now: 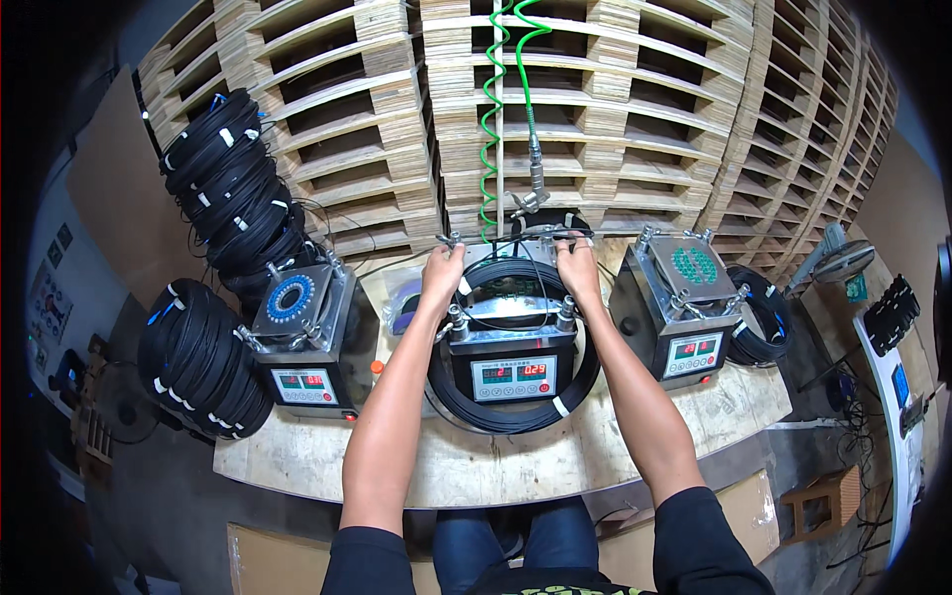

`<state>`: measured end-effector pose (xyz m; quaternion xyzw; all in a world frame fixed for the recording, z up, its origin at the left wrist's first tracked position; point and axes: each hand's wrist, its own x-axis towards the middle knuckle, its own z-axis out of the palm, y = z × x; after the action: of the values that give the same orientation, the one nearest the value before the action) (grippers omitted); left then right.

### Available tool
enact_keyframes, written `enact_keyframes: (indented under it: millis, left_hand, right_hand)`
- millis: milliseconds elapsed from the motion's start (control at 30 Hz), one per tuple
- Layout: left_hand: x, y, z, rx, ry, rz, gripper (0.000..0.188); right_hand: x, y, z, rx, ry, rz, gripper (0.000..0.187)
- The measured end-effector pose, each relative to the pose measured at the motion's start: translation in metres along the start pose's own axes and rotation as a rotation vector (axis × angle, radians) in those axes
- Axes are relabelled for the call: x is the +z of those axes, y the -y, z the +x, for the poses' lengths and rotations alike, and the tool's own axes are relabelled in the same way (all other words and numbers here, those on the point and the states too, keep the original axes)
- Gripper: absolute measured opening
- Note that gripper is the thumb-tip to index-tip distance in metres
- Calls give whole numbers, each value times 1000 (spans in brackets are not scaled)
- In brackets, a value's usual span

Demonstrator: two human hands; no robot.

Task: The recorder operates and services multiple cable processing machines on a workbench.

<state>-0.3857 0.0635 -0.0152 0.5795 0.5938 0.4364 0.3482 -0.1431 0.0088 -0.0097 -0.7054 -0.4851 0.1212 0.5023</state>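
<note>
My left hand [443, 270] is closed at the far left corner of the middle machine, its fingers pinching a metal clamp knob [451, 240]. At the opposite far corner my right hand [576, 266] is closed too, with its fingertips around the matching knob; its fingers partly hide that knob, and thin black cable runs beside it. Between my arms a coil of black cable [503, 421] with white ties hangs around the middle machine [515, 378], a metal box with a red lit display. Two nearer clamp knobs [566, 312] stand on its front corners.
Similar machines stand at left [302, 322] and right [684, 297] on the wooden table [476, 476]. Black cable coils [203, 367] are stacked at far left; another coil [762, 317] is at right. Pallets [605, 99] rise behind, and a green coiled air hose [529, 89] hangs down.
</note>
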Motion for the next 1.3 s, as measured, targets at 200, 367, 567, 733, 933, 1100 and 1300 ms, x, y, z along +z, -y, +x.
enact_keyframes:
  millis: [200,367,567,733,933,1100,1300]
  left_hand:
    - [5,-1,2,-1,36,-35,65]
    - [5,-9,-2,5,12,26,63]
    - [0,-18,-11,45,31,-15,63]
    - [2,-17,-10,20,72,-37,64]
    - [2,-8,-5,12,54,-42,64]
    - [2,-14,-5,18,28,-2,66]
    - [1,-15,-10,14,-40,29,69]
  right_hand:
    - [4,-13,12,35,158,3,41]
    - [9,-26,19,-9,93,42,39]
    - [5,-15,14,-19,116,67,38]
    - [0,-13,11,3,126,27,57]
    - [3,-17,15,-24,243,125,54]
    - [14,-38,25,-77,173,174,41]
    - [6,-22,12,-75,99,171,38]
